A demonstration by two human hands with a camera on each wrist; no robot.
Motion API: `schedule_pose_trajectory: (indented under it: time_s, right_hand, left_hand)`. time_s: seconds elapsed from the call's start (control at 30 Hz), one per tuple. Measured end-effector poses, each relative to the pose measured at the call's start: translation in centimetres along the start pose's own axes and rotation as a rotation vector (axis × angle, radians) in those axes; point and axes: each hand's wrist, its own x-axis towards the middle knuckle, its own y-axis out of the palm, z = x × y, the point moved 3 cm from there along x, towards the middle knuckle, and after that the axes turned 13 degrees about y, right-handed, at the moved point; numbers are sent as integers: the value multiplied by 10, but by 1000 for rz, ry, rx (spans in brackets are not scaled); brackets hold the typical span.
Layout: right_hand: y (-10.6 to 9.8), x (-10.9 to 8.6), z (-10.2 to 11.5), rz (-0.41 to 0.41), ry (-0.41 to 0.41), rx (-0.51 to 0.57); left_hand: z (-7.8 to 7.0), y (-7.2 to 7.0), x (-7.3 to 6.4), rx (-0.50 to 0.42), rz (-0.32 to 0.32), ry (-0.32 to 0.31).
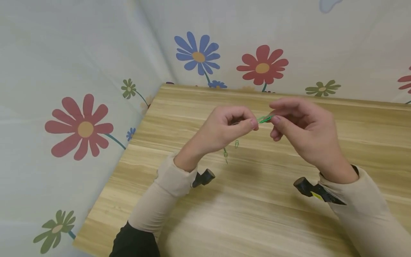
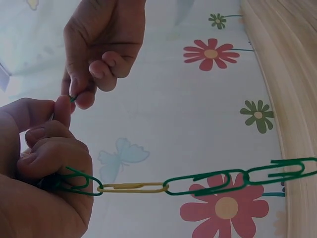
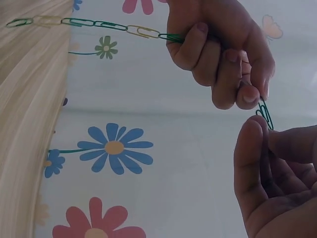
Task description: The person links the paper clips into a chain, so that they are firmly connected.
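Observation:
Over the table, my left hand and right hand meet almost fingertip to fingertip. Between them is a green paper clip, which my right thumb and fingers pinch at one end. The left thumb and forefinger pinch at the clip's other end; their tips hide how it joins there. From the curled lower fingers of the left hand trails a paper clip chain, its green and yellow links strung one through another. In the right wrist view the chain runs out toward the table side.
A small green paper clip shows against the wooden table, apart from the hanging chain. Black wrist devices, the left and right, jut from the sleeves. A flower-printed cloth stands behind and left of the table.

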Motion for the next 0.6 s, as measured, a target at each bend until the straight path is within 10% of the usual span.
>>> schedule_pose_trajectory:
  time_s: [0.6]
  right_hand:
    - [-2,-1,6,-70,-37,-54]
  left_hand:
    - [9,6,3,-113,88,-92]
